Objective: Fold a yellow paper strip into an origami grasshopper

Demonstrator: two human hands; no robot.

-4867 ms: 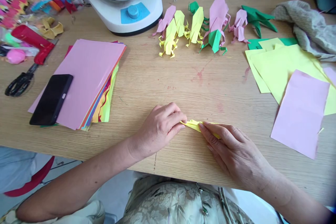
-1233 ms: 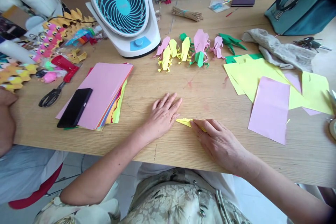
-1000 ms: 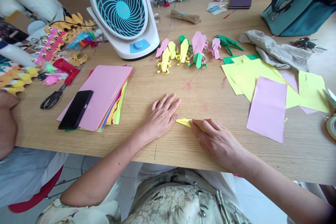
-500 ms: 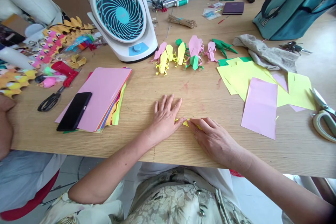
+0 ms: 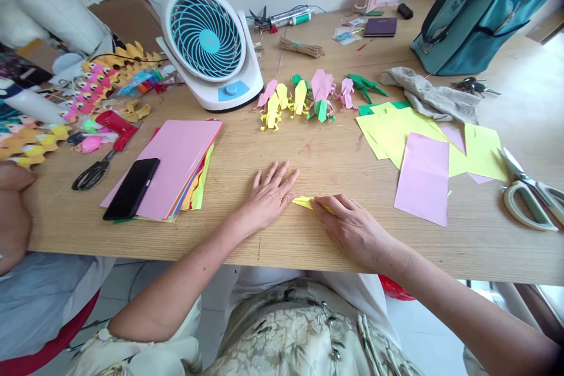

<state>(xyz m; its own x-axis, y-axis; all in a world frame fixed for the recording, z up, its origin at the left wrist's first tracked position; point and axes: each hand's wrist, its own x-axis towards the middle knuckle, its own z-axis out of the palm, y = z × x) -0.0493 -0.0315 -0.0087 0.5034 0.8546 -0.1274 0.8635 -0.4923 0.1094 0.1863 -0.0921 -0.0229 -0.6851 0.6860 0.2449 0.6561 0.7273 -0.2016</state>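
Note:
A small folded yellow paper piece (image 5: 304, 202) lies on the wooden table (image 5: 335, 158) near its front edge. My left hand (image 5: 268, 197) rests flat beside it with the fingers spread, its fingertips by the paper's left tip. My right hand (image 5: 352, 226) lies over the paper's right part, fingers pressing it down against the table. Most of the paper is hidden under that hand.
A stack of coloured sheets (image 5: 170, 161) with a black phone (image 5: 131, 188) lies left. Finished paper figures (image 5: 308, 97) line up behind, by a white fan (image 5: 209, 41). Loose yellow and pink sheets (image 5: 423, 153) and scissors (image 5: 531, 200) lie right. Another person's arm (image 5: 13, 211) is at the left edge.
The left hand has opened from a pinch on the paper to lying flat. The camera has tilted up, showing more of the table's far side and the scissors at right.

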